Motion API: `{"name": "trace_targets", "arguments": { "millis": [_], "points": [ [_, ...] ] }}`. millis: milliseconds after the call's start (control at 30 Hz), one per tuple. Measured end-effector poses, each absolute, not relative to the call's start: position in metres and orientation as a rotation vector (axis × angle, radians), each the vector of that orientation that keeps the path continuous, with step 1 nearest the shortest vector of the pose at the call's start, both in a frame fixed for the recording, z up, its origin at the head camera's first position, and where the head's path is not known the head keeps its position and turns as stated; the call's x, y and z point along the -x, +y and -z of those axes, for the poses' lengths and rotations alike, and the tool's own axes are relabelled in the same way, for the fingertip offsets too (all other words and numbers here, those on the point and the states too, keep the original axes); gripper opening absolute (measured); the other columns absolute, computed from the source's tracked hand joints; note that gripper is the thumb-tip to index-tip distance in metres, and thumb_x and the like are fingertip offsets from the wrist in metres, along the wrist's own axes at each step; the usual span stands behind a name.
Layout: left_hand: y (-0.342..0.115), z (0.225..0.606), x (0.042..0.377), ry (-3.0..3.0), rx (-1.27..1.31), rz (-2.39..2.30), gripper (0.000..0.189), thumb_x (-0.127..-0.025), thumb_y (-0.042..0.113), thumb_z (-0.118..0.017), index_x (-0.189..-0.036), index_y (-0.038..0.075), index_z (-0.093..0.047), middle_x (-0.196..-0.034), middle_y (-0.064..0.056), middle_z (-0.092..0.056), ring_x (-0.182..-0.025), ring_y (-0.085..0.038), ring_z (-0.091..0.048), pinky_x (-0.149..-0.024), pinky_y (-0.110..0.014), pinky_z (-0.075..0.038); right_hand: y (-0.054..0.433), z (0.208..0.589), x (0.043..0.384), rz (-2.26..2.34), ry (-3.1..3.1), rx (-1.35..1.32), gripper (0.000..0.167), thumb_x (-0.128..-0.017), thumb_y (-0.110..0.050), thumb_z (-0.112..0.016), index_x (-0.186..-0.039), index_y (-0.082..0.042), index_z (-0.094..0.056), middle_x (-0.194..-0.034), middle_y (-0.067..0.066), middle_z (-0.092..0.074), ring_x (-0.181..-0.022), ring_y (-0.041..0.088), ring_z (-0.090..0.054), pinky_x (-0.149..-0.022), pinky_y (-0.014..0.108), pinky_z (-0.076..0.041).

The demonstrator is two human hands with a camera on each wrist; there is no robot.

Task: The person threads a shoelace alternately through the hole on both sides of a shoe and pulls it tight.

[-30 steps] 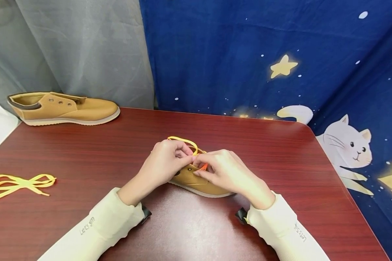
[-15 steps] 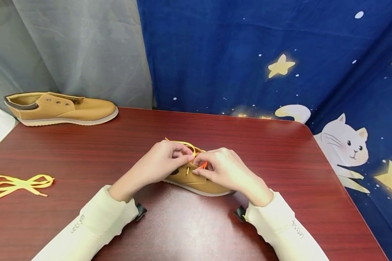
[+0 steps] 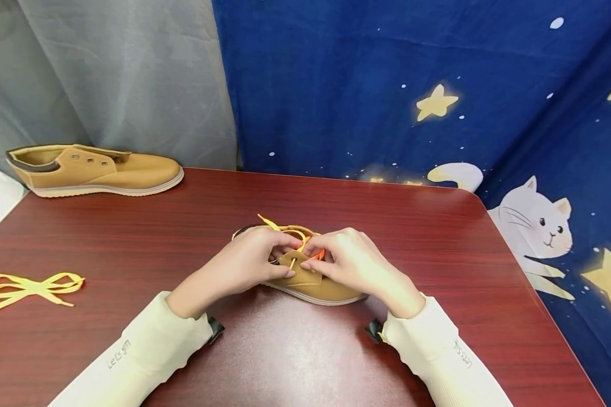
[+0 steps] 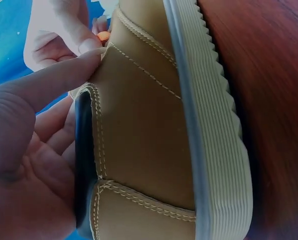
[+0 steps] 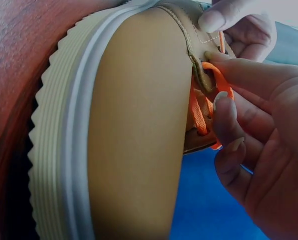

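Observation:
A tan lace-up shoe point(image 3: 318, 289) lies in front of me, toe to the right, partly hidden by my hands. A lace point(image 5: 217, 80), yellow in the head view and orange in the right wrist view, runs through its eyelets. One lace tip point(image 3: 292, 264) pokes out of an eyelet on the near flap; another end stands up behind my left hand. My left hand point(image 3: 249, 260) holds the flap, thumb outside near that tip and fingers behind. My right hand point(image 3: 353, 263) pinches the same flap farther toward the toe, its thumb outside and its index finger by the lace.
A second tan shoe point(image 3: 99, 172), with bare eyelets, stands at the table's back left. A looped yellow lace point(image 3: 35, 288) lies on the left of the red-brown table point(image 3: 295, 362). Grey and blue curtains point(image 3: 336, 85) hang behind the far edge.
The lace tip has come out through the near flap's eyelet. My left thumb has moved down onto the flap, away from my right fingers. My right hand has hardly moved.

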State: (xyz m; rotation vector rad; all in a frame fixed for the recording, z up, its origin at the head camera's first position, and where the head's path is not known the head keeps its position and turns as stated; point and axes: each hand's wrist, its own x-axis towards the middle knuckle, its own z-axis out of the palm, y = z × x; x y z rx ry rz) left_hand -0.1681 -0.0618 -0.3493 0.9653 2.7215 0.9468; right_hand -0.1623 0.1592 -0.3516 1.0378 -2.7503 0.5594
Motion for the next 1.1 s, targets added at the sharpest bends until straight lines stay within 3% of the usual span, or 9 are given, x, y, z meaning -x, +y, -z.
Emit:
{"name": "trace_targets", "arguments": {
  "millis": [367, 500, 633, 1100],
  "points": [
    [-0.0622, 0.3532, 0.166, 2.7, -0.975, -1.164, 0.027, -0.086, 0.016, -0.081, -0.108, 0.01, -0.068, -0.089, 0.004, -0.077, -0.081, -0.002, -0.071, -0.074, -0.023, -0.056, 0.1597, 0.3515, 0.1619, -0.569, -2.747, -1.052, 0.011, -0.087, -0.027, -0.08, -0.094, -0.021, -0.076, -0.071, -0.015, -0.068, -0.062, 0.009, -0.062, -0.059, 0.019, -0.044],
    [-0.0614, 0.3546, 0.1657, 2.721, -1.017, -1.212, 0.019, -0.088, 0.016, -0.079, -0.098, 0.013, -0.063, -0.083, 0.006, -0.076, -0.076, -0.001, -0.07, -0.07, -0.022, -0.055, 0.1596, 0.3513, 0.1615, -0.568, -2.743, -1.052, 0.011, -0.087, -0.027, -0.08, -0.095, -0.022, -0.076, -0.069, -0.015, -0.067, -0.061, 0.009, -0.061, -0.058, 0.02, -0.043],
    [-0.0617, 0.3557, 0.1663, 2.74, -1.087, -1.203, 0.009, -0.089, 0.016, -0.077, -0.087, 0.017, -0.069, -0.078, 0.009, -0.072, -0.072, 0.002, -0.065, -0.068, -0.02, -0.054, 0.1595, 0.3512, 0.1615, -0.563, -2.741, -1.052, 0.011, -0.087, -0.027, -0.08, -0.095, -0.022, -0.076, -0.071, -0.015, -0.068, -0.062, 0.008, -0.061, -0.059, 0.02, -0.044],
    [-0.0642, 0.3518, 0.1634, 2.862, -1.097, -1.063, 0.01, -0.088, 0.019, -0.078, -0.083, 0.022, -0.069, -0.079, 0.013, -0.07, -0.074, -0.002, -0.06, -0.069, -0.025, -0.049, 0.1606, 0.3517, 0.162, -0.569, -2.731, -1.063, 0.01, -0.087, -0.028, -0.079, -0.094, -0.023, -0.075, -0.066, -0.017, -0.064, -0.06, 0.002, -0.055, -0.058, 0.018, -0.043]
  ]
}}
